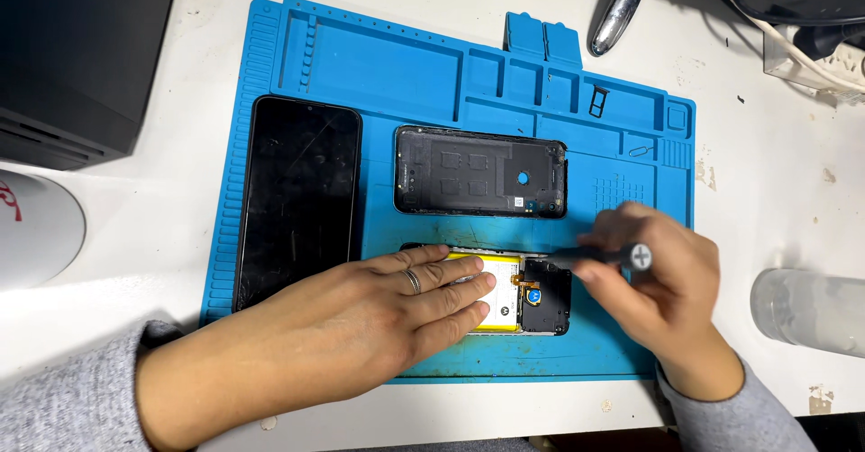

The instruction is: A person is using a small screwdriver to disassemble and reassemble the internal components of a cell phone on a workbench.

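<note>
While my left hand lies flat, fingers together, pinning the opened phone at the bench's near edge, my right hand, clamped on the screwdriver, should press squarely into each screw.

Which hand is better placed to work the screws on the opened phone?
Right hand, probably: it already holds the screwdriver, tip over the opened phone. The left hand lies flat on the phone's yellow battery, holding it on the blue mat.
</note>
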